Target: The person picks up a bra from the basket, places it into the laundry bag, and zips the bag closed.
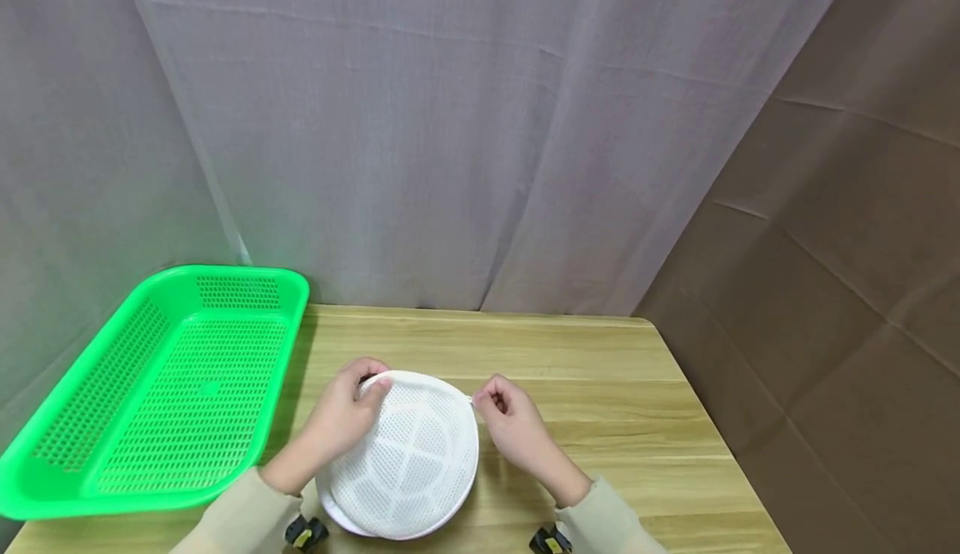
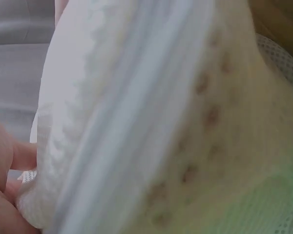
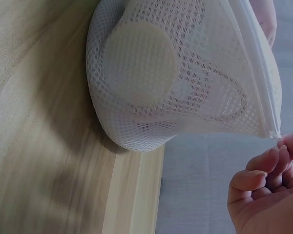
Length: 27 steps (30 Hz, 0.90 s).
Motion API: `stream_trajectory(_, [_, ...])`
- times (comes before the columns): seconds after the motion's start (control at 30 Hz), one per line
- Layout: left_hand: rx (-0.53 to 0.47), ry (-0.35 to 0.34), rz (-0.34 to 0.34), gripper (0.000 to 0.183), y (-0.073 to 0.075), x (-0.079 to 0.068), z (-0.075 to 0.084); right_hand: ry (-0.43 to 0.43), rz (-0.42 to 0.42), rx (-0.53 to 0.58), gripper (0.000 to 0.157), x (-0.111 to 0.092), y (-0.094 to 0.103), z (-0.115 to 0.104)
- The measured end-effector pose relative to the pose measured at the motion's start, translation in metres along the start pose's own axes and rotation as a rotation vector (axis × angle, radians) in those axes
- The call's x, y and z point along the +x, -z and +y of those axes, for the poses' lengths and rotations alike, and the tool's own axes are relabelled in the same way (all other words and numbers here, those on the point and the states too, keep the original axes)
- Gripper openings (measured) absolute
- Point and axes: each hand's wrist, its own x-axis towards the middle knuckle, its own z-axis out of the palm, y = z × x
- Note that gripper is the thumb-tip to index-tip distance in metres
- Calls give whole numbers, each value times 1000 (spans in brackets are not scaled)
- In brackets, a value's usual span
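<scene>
A white mesh laundry bag [image 1: 408, 458] with a rounded shape stands on the wooden table, between both hands. In the head view my left hand [image 1: 351, 404] grips its upper left edge, thumb on the near side. My right hand [image 1: 513, 422] pinches a small tab at the upper right end of the zipper, which the right wrist view shows as a pale zipper strip [image 3: 256, 63] ending at the fingertips [image 3: 282, 146]. A round pale disc [image 3: 140, 63] shows through the mesh there. In the left wrist view the blurred bag fills most of the picture, with the left fingers [image 2: 24, 156] at its edge.
A large green plastic basket [image 1: 279, 404] with slotted walls stands left of the bag. The wooden table [image 1: 622, 421] extends right and behind the hands. A grey curtain [image 1: 420, 162] hangs along the back, and a brown cloth [image 1: 840, 287] along the right.
</scene>
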Motion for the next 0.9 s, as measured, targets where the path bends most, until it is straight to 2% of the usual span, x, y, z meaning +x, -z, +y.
stream_trajectory(0.23, [48, -27, -33, 10, 1, 2, 5, -15, 42, 25, 15, 9, -4, 34])
stream_trajectory(0.37, [108, -75, -65, 16, -1, 3, 12, 7, 67, 48, 14, 10, -4, 38])
stream_trajectory(0.5, [178, -108, -87, 25, -5, 3, 21, 34, 79, 69, 15, 10, -5, 35])
stream_trajectory(0.7, [240, -108, -131, 30, -17, -2, 29, 34, 76, 68, 15, 10, -7, 27])
stream_trajectory(0.9, [258, -183, -149, 25, -28, -5, 29, 59, -1, 45, 14, 2, -3, -4])
